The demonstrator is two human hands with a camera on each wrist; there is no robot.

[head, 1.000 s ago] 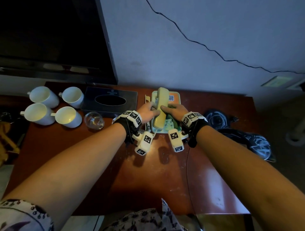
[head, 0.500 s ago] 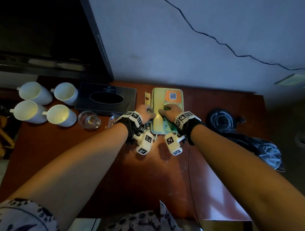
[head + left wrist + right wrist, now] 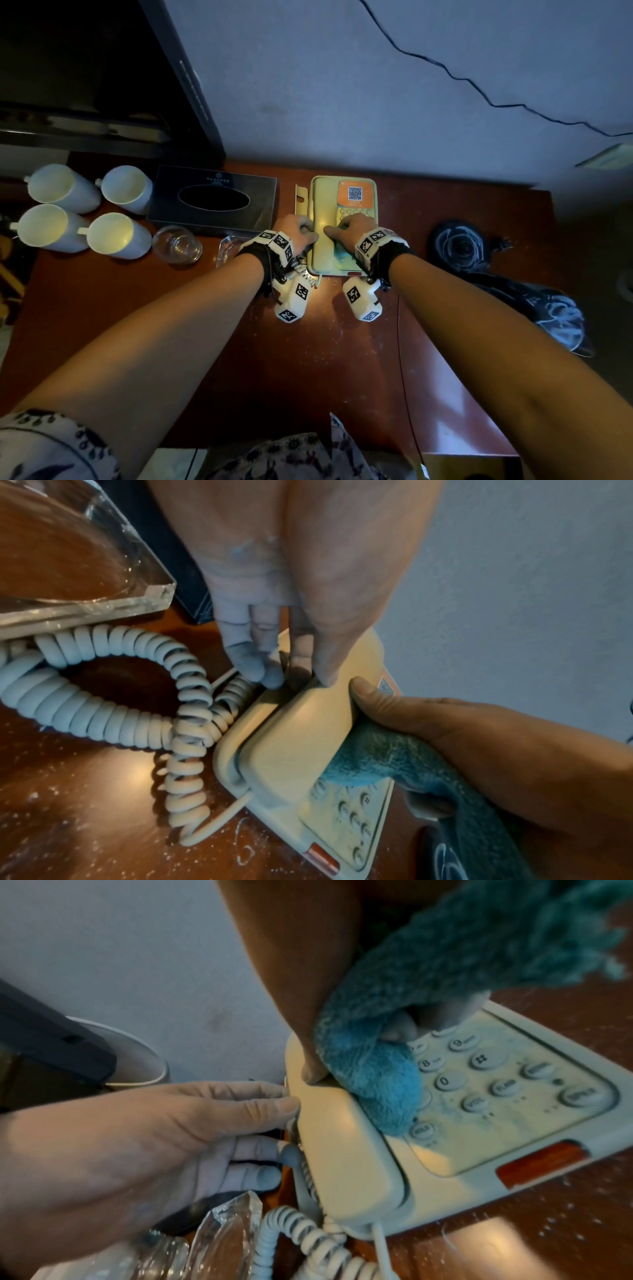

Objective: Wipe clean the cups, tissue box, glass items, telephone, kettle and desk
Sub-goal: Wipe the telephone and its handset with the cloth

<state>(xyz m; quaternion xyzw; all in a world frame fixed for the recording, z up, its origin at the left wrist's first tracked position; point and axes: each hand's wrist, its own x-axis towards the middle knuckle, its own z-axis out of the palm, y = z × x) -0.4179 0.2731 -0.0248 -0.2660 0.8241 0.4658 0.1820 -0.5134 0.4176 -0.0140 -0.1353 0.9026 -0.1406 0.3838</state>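
Telephone (image 3: pixel 342 224): cream desk set lying flat at the back of the desk, close to the wall; a QR-code sticker on its upper right face.
Handset (image 3: pixel 304 739): seated in the cradle along the left side of the telephone.
Keypad (image 3: pixel 493 1085): grey round buttons on the right half, dusted with pale specks.
Coiled cord (image 3: pixel 113 718): loops on the desk just left of the telephone's near corner.
Left hand (image 3: pixel 297 230): at the left edge of the handset, thumb and fingertips curled against its side in a light pinch.
Right hand (image 3: pixel 352 224): fingers closed round a blue cloth, thumb tip resting on the top of the handset.
Blue cloth (image 3: pixel 380 1074): fluffy wad pressed where the handset meets the keypad.
Desk (image 3: pixel 308 359): reddish-brown top, speckled with white dust near the telephone.
Glass tray (image 3: pixel 68 569): clear, thick-edged, just left of the cord.
Glass cup (image 3: pixel 177 244): small and clear, left of the tray.
Tissue box (image 3: pixel 212 200): dark, oval opening on top, left of the telephone.
Cups (image 3: pixel 85 209): four white ones grouped at the desk's left end.
Dark patterned fabric (image 3: pixel 513 277): heaped on the desk's right side, well apart from the telephone.
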